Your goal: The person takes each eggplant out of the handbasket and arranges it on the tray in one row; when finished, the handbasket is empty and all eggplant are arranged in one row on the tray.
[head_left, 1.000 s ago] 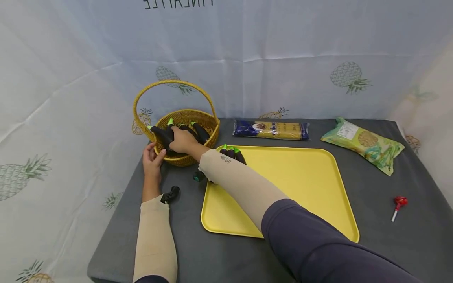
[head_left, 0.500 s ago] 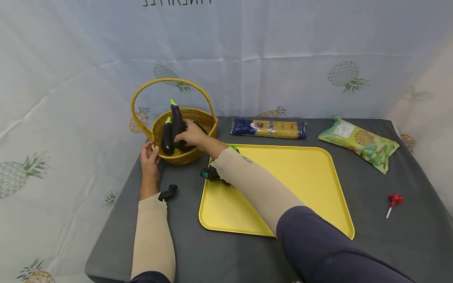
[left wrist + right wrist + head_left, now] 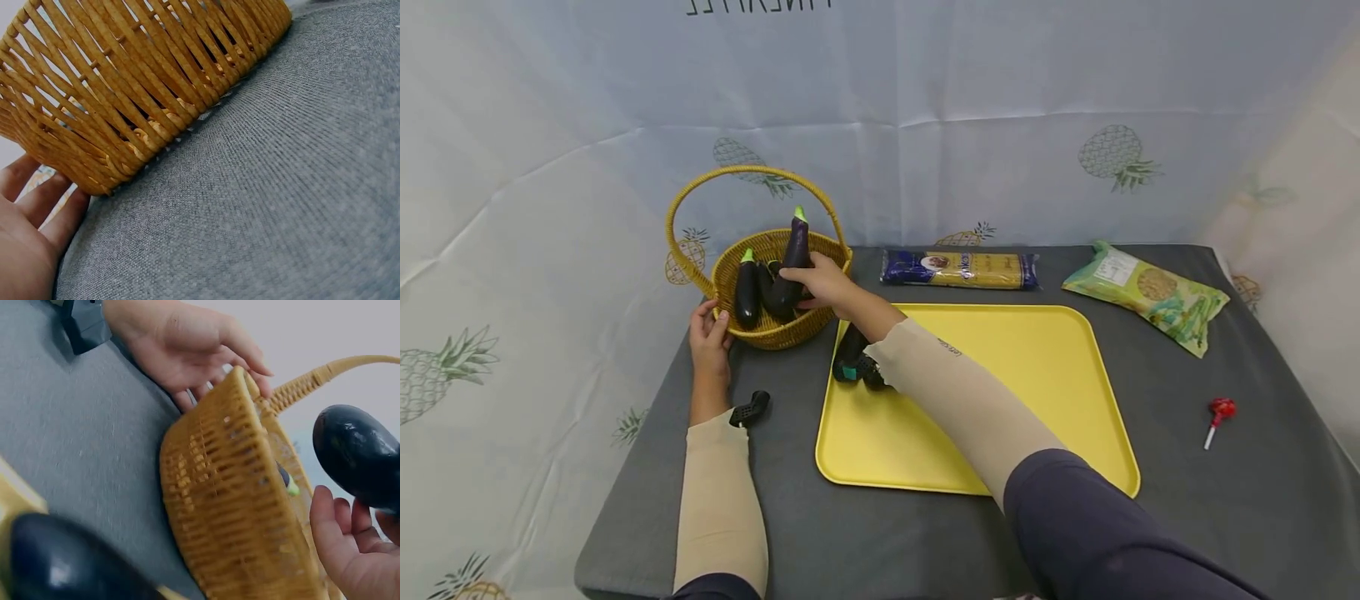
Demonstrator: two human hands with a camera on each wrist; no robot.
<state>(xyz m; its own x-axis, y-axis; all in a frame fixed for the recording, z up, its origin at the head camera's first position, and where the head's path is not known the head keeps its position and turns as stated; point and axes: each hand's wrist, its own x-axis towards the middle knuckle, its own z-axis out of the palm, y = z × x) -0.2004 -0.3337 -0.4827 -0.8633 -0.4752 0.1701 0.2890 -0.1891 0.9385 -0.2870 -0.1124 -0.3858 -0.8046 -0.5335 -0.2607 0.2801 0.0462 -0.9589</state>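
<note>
My right hand [image 3: 826,283] grips an eggplant [image 3: 796,246] by its lower part, its green stem end up, over the yellow wicker basket [image 3: 782,335]. The right wrist view shows the rounded dark end of that eggplant [image 3: 351,450] above my fingers. Another eggplant [image 3: 747,293] leans inside the basket at the left, with more dark eggplant beside it. At the basket's left rim, by the foot of the handle, my left hand [image 3: 708,342] holds on, thumb at the rim and fingers along the outer wall [image 3: 47,206].
Right of the basket lies a yellow tray [image 3: 985,400], with eggplants [image 3: 850,346] at its left edge, partly behind my right forearm. Behind the tray is a pasta packet [image 3: 958,269]. A green snack bag [image 3: 1150,292] and a red lollipop [image 3: 1222,408] lie farther right.
My right hand has come up from inside the basket with an eggplant and moved to the right. The left hand stays at the basket's left rim.
</note>
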